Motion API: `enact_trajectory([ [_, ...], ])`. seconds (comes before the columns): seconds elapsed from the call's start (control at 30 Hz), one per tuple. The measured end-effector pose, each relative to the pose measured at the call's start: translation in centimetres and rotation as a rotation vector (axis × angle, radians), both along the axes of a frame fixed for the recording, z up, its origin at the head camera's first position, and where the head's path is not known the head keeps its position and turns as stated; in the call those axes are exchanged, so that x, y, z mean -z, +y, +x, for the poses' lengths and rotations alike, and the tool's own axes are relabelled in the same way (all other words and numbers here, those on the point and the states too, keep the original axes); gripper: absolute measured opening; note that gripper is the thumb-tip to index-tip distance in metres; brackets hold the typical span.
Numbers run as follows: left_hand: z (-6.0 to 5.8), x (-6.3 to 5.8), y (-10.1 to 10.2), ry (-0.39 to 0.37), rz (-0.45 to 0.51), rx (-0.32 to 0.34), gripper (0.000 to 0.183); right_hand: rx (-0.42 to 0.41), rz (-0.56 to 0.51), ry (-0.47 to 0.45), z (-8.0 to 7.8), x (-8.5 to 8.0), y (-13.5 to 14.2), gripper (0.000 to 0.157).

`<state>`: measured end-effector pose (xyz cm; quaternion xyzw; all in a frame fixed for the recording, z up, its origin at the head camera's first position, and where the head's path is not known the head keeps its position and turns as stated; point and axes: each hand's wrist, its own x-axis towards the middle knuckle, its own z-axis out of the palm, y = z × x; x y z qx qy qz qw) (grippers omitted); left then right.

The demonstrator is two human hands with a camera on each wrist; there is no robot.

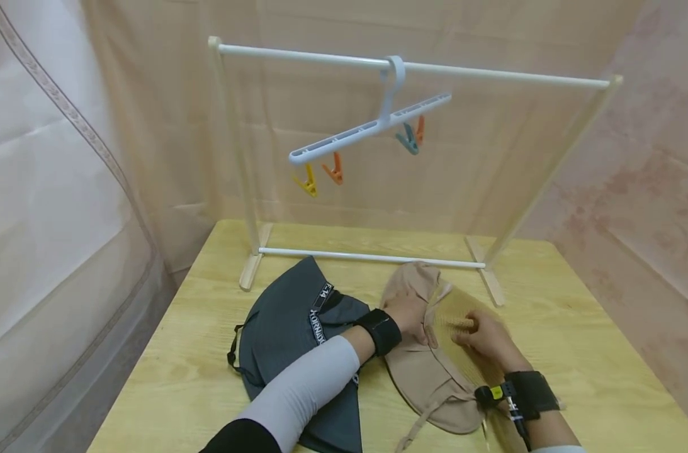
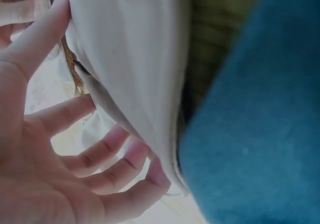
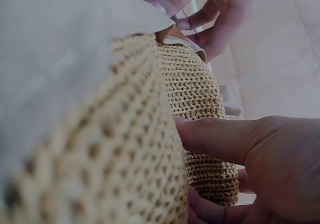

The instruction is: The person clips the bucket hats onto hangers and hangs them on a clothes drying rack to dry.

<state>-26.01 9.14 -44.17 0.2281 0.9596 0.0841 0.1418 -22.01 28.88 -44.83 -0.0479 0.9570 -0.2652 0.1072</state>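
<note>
A beige cloth sun hat with a woven straw-like part (image 1: 454, 314) lies folded on the right half of the table, its ties trailing at the front. On the hat's cloth rests my left hand (image 1: 408, 313); in the left wrist view its fingers (image 2: 112, 141) are spread and touch the fabric. My right hand (image 1: 488, 340) pinches the knitted weave between thumb and fingers, as the right wrist view shows, with some fingertips hidden by the weave. Left of it, under my left forearm, is a dark grey hat (image 1: 289, 314) with white lettering and a black cord.
A white-railed rack (image 1: 321, 56) stands at the back of the wooden table (image 1: 185, 352). From its top rail hangs a pale blue hanger (image 1: 372, 129), tilted, with yellow, orange and blue-grey clips. Cloth curtains (image 1: 66, 207) surround the table.
</note>
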Motion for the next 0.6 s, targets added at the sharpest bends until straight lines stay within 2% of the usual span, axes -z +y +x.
enact_trajectory([
  [0.13,0.3,0.1,0.4,0.02,-0.067,-0.012,0.067,-0.006,0.025,0.004,0.0,0.3,0.0,0.068],
  [0.37,0.5,0.4,0.7,0.061,-0.077,-0.034,0.069,-0.034,0.046,0.034,0.2,0.4,0.1,0.068],
  [0.47,0.2,0.6,0.6,0.043,-0.079,0.006,0.07,-0.073,0.059,0.025,0.4,0.5,0.0,0.075],
  [0.6,-0.6,0.5,0.4,0.032,-0.118,0.106,0.072,-0.096,0.07,0.003,0.2,0.5,-0.2,0.082],
])
